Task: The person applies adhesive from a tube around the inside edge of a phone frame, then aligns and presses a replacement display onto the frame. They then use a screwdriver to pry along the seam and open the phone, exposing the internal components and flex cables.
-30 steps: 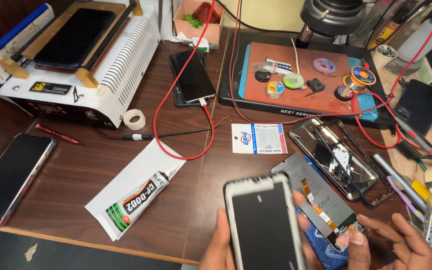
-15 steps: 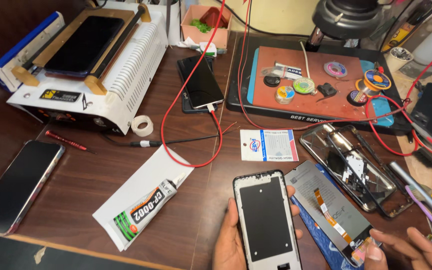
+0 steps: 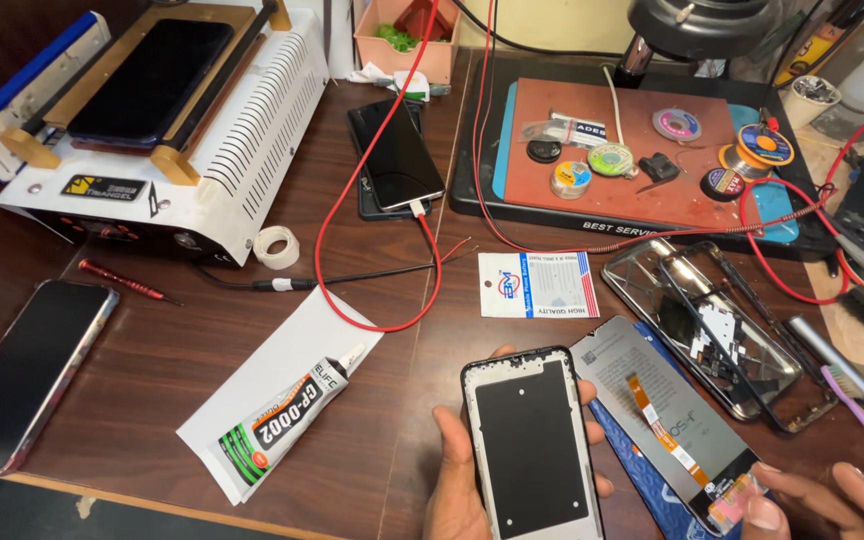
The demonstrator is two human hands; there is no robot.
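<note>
Low on the wooden table (image 3: 252,330), left hand (image 3: 457,490) grips the phone frame (image 3: 530,445), right hand (image 3: 832,505) loosely fingers the display panel (image 3: 667,420) just beside it — fitting stage, careful alignment needed.

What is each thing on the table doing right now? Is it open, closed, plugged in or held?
Phone frame: held face-up in the left hand.
Display panel: lying flat, right hand touching its lower end.
Glue tube: capped, lying on white paper.
Black phone: cable plugged in, screen dark.
Opened phone body: back off, insides showing.
Tape roll: lying flat.
</note>
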